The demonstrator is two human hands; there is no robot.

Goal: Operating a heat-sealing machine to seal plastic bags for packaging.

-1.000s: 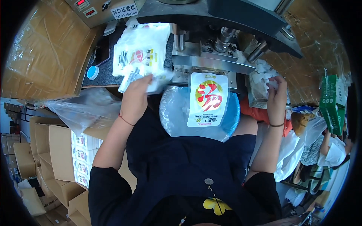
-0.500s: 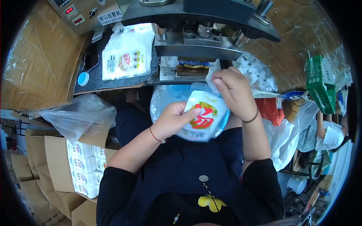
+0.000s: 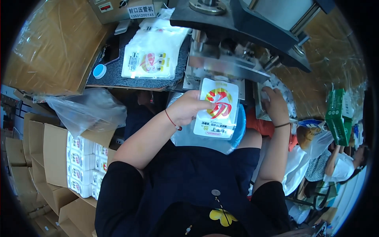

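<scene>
My left hand (image 3: 188, 108) grips a flat white pouch (image 3: 218, 114) with red and yellow-green print by its left edge, the thumb lying on its front. The pouch is upright, facing me, just below a metal press (image 3: 233, 69) whose lower part is blurred. On the right, my right hand (image 3: 277, 106) is at the near left edge of a heap of small white plastic pieces (image 3: 285, 87). Its fingers are curled and their tips partly hidden; what they pinch is unclear. Behind the pouch, a clear and blue plastic bag (image 3: 221, 146) hangs over my lap.
A stack of white pouches (image 3: 150, 65) lies on the grey mat, with a blue-white round lid (image 3: 99, 71) nearby. Cardboard boxes (image 3: 55, 158) stand at the left, one holding packed pouches (image 3: 81, 166). A green box (image 3: 335, 114) and another person (image 3: 338, 166) are at the right.
My right hand has left the pouch's top and moved right to the white pieces. My left hand has raised the pouch slightly and straightened it. The whole view has shifted.
</scene>
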